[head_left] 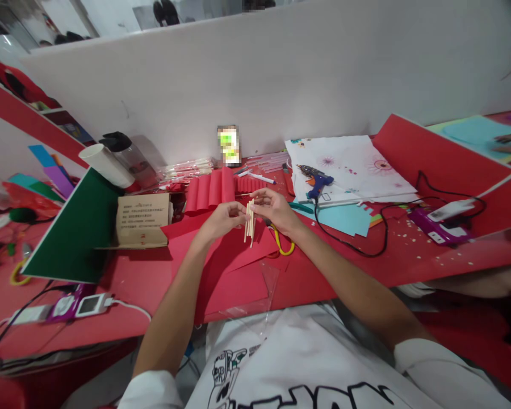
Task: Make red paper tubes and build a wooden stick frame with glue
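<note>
A small bundle of pale wooden sticks [250, 225] hangs nearly upright between my two hands above the red paper. My left hand [229, 218] is closed, its fingertips pinching the bundle near the top from the left. From the right, my right hand [276, 208] grips the same sticks with thumb and fingers. Beneath them lie overlapping sheets of red paper [221, 278]. Scissors with yellow handles [285, 243] rest partly under my right wrist. Just behind my hands stand several rolled red paper tubes [210, 190].
A blue glue gun [320, 184] lies on white patterned sheets [353, 165], its black cable curving across the table. Left are a cardboard box [141, 221] and a green board [74, 233]. A phone [229, 146] leans on the wall. A purple power strip [438, 227] sits right.
</note>
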Motion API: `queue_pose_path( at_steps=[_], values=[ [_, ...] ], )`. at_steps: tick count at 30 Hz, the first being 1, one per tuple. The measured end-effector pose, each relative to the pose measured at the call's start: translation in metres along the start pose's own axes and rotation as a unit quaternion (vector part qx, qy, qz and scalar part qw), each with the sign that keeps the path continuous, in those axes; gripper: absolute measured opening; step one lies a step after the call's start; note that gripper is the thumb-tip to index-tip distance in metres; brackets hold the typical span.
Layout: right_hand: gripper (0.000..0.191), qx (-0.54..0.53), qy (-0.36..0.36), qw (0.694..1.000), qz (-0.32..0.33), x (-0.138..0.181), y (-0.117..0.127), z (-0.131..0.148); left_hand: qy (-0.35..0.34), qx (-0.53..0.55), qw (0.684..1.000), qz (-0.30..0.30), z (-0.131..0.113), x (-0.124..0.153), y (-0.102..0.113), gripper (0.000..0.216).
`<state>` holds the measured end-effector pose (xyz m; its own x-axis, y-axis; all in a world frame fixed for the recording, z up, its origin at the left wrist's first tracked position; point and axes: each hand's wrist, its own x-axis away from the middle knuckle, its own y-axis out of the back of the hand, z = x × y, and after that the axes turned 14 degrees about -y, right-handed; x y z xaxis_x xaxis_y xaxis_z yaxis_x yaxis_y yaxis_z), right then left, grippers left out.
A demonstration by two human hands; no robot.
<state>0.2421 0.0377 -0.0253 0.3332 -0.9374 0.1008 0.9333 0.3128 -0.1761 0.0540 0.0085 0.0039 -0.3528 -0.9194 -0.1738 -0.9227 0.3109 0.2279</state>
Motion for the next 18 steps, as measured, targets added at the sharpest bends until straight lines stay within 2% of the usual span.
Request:
queue_pose_path(
  at_steps=[18],
  values=[
    [0.039,0.011,0.011,1.000,0.005,-0.0008,0.0012,-0.0009,-0.013,-0.009,1.000,0.006,-0.0009,0.0015,-0.0005,0.032]
  ],
)
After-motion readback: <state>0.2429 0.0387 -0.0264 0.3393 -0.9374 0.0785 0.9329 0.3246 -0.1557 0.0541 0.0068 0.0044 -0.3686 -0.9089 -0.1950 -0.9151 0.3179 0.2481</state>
